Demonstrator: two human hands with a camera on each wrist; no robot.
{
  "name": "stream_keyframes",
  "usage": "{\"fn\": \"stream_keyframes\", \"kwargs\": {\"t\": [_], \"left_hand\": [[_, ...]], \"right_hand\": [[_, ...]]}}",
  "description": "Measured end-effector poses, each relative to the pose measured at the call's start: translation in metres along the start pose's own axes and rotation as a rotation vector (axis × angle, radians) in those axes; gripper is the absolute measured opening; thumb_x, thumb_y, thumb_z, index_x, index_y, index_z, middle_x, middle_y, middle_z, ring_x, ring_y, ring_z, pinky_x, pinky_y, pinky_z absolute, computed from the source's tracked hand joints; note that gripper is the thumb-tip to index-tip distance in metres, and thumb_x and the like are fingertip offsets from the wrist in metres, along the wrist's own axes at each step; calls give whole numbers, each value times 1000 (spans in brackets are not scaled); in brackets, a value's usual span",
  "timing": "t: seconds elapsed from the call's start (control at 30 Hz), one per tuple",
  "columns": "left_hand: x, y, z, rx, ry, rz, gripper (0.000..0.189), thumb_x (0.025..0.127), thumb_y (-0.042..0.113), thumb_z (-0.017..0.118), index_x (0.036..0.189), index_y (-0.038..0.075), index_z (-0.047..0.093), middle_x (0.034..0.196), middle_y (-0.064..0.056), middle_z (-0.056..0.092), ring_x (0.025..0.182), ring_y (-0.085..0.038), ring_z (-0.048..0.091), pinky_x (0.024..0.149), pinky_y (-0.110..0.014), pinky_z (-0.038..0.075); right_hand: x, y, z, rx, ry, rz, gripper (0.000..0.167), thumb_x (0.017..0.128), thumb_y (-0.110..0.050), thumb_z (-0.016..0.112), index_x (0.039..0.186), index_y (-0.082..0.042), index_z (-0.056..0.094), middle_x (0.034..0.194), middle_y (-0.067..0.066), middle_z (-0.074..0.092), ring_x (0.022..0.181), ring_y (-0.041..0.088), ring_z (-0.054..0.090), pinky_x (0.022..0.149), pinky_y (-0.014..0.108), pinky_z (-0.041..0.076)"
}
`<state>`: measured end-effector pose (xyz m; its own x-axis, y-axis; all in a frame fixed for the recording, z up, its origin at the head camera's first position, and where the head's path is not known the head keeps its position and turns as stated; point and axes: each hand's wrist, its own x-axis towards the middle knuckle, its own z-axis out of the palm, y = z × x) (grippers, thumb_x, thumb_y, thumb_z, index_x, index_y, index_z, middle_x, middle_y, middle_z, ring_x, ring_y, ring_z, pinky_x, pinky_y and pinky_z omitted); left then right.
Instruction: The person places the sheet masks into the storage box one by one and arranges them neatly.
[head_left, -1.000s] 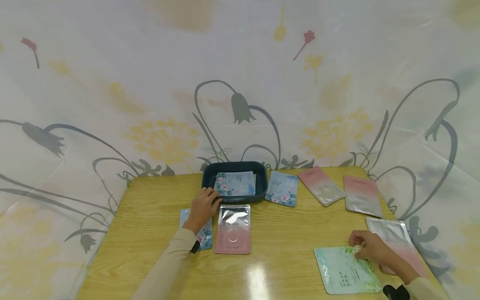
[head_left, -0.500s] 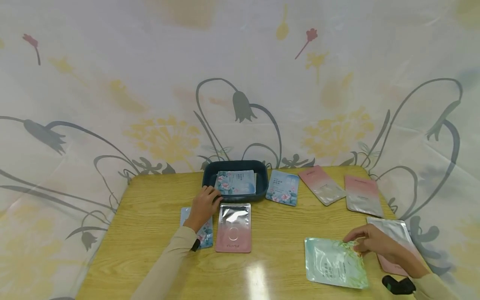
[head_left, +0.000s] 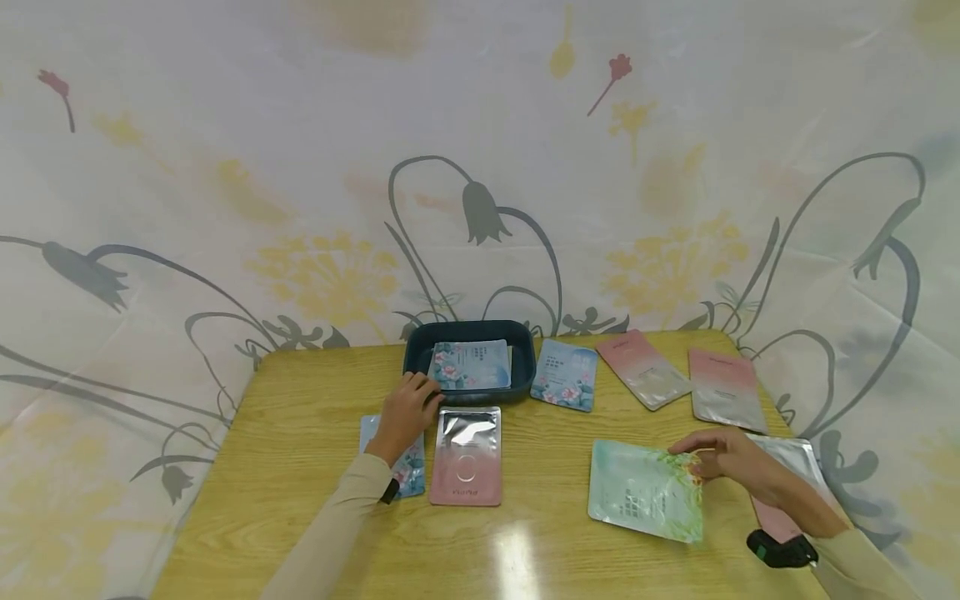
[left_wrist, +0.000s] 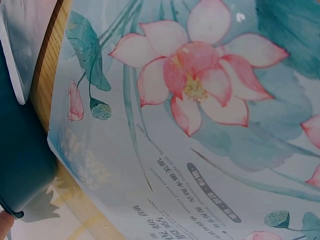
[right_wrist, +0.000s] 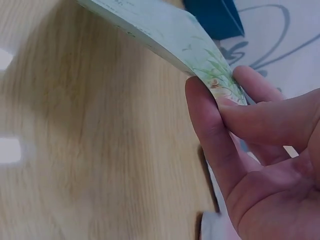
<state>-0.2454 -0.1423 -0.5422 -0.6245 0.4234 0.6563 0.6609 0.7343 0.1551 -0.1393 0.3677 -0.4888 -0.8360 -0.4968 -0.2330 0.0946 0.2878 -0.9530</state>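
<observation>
Pinching the green packet (head_left: 641, 492) by its leaf-printed end, the person's right hand (head_left: 738, 467) has thumb and fingers clamped on it; packet is over the right half of the counter (head_left: 555, 467), tilted, looks lifted, shadow below in the right wrist view. Likely light, thin and bendy, glossy film so maybe a bit slippery; not fragile, though hard squeezing could crease it. Good hold is an edge or corner, thumb on one face, fingers on the other, as here; far end is unsupported and would probably flop or swing.

Behind and partly under the right forearm: a silver-pink packet (head_left: 798, 458). Farther back, a slanted pink packet (head_left: 643, 371) and a right-hand pink packet (head_left: 726, 392), then an upright blue packet (head_left: 565, 375) just beside the dark bin (head_left: 523, 362). Bin has a floral blue packet (head_left: 471, 365) lying in it, covering much of its floor. Left hand (head_left: 405, 412) is at the bin's near left corner, fingers bent; can't tell if it grips the rim. Left wrist overhangs a half-hidden blue packet (head_left: 410, 471). Front pink packet (head_left: 465, 467) lies flat before the bin, so low obstruction; left hand crowds that corner more.
</observation>
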Motion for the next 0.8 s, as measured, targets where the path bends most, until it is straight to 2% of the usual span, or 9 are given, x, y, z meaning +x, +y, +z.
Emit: {"fn": "stream_keyframes", "kwargs": {"t": [0.17, 0.23, 0.37, 0.47, 0.63, 0.8], "left_hand": [[0, 0, -2, 7, -8, -3, 13, 79, 10, 77, 88, 6, 69, 84, -5, 55, 74, -22, 49, 65, -32, 51], [1, 1, -2, 13, -8, 0, 13, 79, 10, 77, 88, 7, 69, 85, -5, 56, 74, -22, 50, 65, -32, 51], [1, 2, -3, 20, -8, -1, 13, 79, 10, 77, 88, 7, 69, 84, -5, 56, 75, -22, 51, 65, -31, 51], [1, 1, -4, 23, -3, 1, 13, 79, 11, 77, 88, 7, 68, 84, -5, 55, 74, -22, 51, 64, -32, 52], [0, 1, -5, 26, 15, 7, 15, 77, 11, 79, 87, 7, 68, 84, -5, 56, 74, -22, 51, 63, -32, 51], [0, 3, -3, 41, 1, 0, 14, 77, 12, 79, 87, 8, 69, 84, -5, 56, 75, -21, 52, 63, -31, 52]], "right_hand": [[11, -1, 4, -11, -2, -64, 30, 95, -4, 52, 119, 13, 56, 118, -2, 58, 99, 12, 61, 75, 40, 54], [15, -2, 7, -14, 2, -75, 28, 95, -4, 52, 119, 10, 59, 120, 0, 58, 99, 11, 61, 74, 40, 54], [26, -3, 12, -5, 26, -62, 29, 94, -6, 54, 119, 7, 60, 118, -11, 57, 99, 10, 59, 75, 39, 54], [36, -4, 15, 26, 57, -43, 29, 94, -7, 56, 120, 6, 60, 114, -13, 58, 97, 11, 59, 75, 38, 53], [52, -7, 25, 84, 104, -24, 31, 93, -8, 57, 121, 6, 59, 113, -10, 59, 94, 13, 60, 76, 36, 53], [67, -11, 33, 108, 147, -2, 31, 92, -6, 57, 120, 7, 59, 111, -6, 60, 92, 13, 60, 76, 33, 53]]}}
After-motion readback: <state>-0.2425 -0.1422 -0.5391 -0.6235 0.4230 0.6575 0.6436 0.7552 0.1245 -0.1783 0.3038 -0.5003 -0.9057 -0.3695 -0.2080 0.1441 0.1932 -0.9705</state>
